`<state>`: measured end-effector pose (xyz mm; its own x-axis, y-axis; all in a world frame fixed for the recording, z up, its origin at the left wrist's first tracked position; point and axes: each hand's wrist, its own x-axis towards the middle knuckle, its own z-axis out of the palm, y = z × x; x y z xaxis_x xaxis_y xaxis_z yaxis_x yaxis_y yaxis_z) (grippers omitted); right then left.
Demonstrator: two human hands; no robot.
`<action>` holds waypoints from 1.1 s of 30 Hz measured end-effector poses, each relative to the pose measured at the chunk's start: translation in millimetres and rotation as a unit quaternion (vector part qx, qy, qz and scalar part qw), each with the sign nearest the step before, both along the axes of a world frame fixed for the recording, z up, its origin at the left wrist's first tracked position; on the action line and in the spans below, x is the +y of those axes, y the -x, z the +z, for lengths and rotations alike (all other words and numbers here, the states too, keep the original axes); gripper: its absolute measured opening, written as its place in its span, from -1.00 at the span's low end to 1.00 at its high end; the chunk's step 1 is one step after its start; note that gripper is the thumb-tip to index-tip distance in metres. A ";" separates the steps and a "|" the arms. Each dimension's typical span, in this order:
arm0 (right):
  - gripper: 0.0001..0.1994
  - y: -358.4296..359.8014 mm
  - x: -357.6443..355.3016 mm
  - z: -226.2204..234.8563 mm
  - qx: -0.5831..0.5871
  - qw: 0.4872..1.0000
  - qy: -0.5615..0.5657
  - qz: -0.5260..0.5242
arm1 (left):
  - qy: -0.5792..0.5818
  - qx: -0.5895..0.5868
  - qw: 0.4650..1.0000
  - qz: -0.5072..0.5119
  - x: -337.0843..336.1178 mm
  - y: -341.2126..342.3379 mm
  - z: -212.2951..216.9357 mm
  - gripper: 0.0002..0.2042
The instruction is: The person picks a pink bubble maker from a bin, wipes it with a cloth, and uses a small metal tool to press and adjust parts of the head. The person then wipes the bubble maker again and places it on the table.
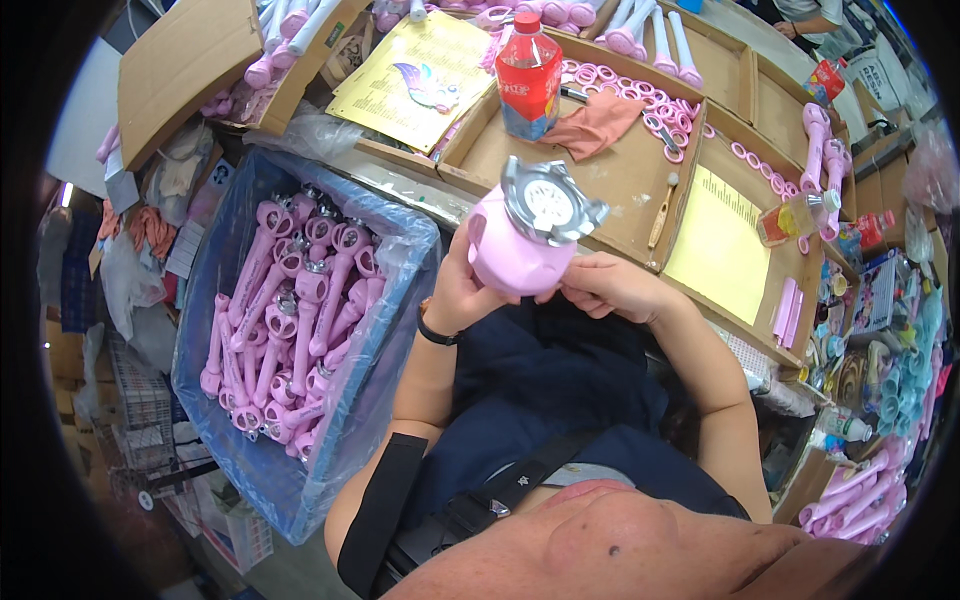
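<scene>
A pink toy wand (520,252) with a round head and a silver crown-shaped top (551,203) is held up in front of my chest. My left hand (462,290) wraps round the pink head from the left side. Close against its lower right edge is my right hand (612,286), with its fingers curled together; whatever they pinch is hidden. The wand's head faces up, so the part beneath it does not show. Finished-looking pink wands (300,300) with silver tops lie piled in a lined blue bin (408,225) to my left.
Cardboard trays (600,190) cover the bench ahead, with pink rings (660,105), a red-labelled bottle (529,75), an orange cloth (597,122), a brush (663,212) and a yellow sheet (722,245). More pink handles (858,490) are stacked at lower right. Another person (805,18) stands at the far right.
</scene>
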<state>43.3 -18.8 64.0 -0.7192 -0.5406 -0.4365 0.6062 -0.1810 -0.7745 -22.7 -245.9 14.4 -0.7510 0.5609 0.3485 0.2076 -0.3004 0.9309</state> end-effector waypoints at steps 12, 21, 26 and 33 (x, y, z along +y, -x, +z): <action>-0.88 -16.0 -29.9 -5.1 0.562 0.634 -0.488 -0.209 | 0.030 -0.017 0.998 0.046 2.8 0.5 -5.5 -0.10; -0.87 -10.3 -30.6 -6.2 0.578 0.612 -0.507 -0.185 | -0.020 -0.164 0.986 0.034 8.3 -5.8 3.9 -0.32; -0.87 -9.1 -28.9 -6.5 0.510 0.700 -0.458 -0.199 | -0.002 -0.025 0.996 0.088 13.4 -8.3 1.7 -0.30; -0.87 -17.1 -31.8 -7.1 0.588 0.554 -0.558 -0.189 | -0.031 -0.216 0.975 0.041 11.1 -12.8 -3.3 -0.28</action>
<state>60.5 -50.5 56.9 -0.8308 -0.1186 0.5437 -0.3539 0.8667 -0.3516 -9.9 -234.8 11.1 -0.8761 0.4817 0.0202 -0.1751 -0.3570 0.9175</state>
